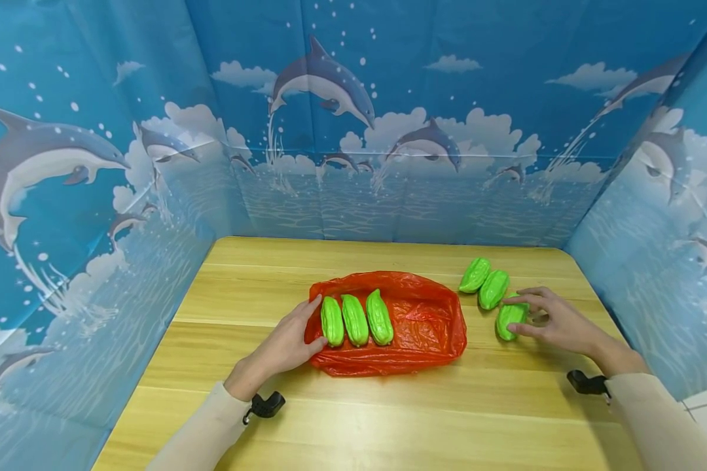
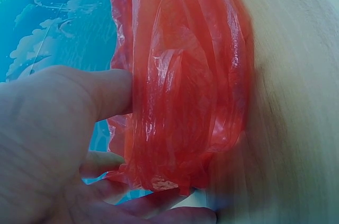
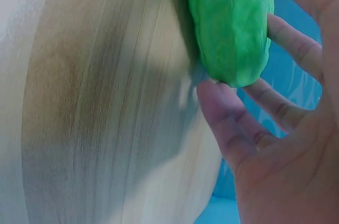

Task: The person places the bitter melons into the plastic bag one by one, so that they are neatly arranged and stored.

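A red plastic bag (image 1: pixel 424 330) lies spread with its mouth up on the table, and three green ridged gourds (image 1: pixel 355 320) sit side by side in its left part. At the bag's left end, my left hand (image 1: pixel 285 337) holds the rim between thumb and fingers. The left wrist view shows the thumb on the bag's crumpled side (image 2: pixel 177 91). To the right of the bag, my right hand (image 1: pixel 556 320) grips another green gourd (image 1: pixel 509 320) with thumb and fingers. This gourd appears close up in the right wrist view, with fingertips (image 3: pixel 212 94) at its end.
Two more green gourds (image 1: pixel 476 275) lie together just behind the gripped one. Everything rests on a wooden table (image 1: pixel 353 418). Blue dolphin-print curtains (image 1: pixel 353 209) stand along its back and both sides. A black wrist device (image 1: pixel 587 382) is strapped to each forearm.
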`<state>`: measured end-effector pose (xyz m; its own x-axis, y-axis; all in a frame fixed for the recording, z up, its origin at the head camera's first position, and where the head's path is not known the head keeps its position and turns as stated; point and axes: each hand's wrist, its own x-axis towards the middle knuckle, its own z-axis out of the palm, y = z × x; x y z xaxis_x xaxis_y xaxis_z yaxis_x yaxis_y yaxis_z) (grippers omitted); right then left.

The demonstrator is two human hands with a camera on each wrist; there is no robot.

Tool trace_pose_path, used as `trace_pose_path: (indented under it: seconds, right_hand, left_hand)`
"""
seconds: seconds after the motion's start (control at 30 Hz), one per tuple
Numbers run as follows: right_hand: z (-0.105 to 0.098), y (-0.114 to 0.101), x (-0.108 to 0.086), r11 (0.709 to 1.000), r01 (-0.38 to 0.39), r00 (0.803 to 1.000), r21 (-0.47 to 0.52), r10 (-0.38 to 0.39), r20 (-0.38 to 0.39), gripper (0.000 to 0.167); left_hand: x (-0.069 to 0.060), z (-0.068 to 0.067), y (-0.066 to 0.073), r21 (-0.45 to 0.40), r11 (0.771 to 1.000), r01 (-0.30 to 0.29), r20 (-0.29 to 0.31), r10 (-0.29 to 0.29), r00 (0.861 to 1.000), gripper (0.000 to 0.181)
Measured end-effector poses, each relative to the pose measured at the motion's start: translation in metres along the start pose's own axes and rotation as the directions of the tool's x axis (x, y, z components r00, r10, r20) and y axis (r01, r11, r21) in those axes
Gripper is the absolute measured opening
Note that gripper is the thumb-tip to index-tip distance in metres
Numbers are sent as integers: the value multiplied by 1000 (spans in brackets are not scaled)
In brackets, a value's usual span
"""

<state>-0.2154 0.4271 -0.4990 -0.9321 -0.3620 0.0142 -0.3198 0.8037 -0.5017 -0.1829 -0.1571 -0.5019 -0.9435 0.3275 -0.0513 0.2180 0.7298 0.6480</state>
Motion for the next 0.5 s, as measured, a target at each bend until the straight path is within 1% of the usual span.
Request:
trace_pose_path:
  seconds: [0.1,0.2,0.3,0.4,0.5]
  right_hand:
    - [-1,0,-1,1000,-15,1000,-7,15,12,63]
    - [-1,1,-2,1000,-10,1000,-20,10,9,69]
    - [1,4,-3,998,33,999,-46,-33,-17,72]
    - [5,6,-3,993,81,995,-88,-86,-57,70]
    - [8,8,-3,989,90,992,-114,-99,-76,67]
  left_hand:
    - [1,0,0,-2,1000,2,0,-2,1000,93]
    - [1,1,-1,0,1000,4,2,-4,1000,93]
    - [1,2,-2,2,1000,7,3,-7,1000,93]
    - [1,2,-2,-3,1000,9,-1,-9,1000,94]
    - [2,2,-2,-4,1000,5,-2,-5,1000,93]
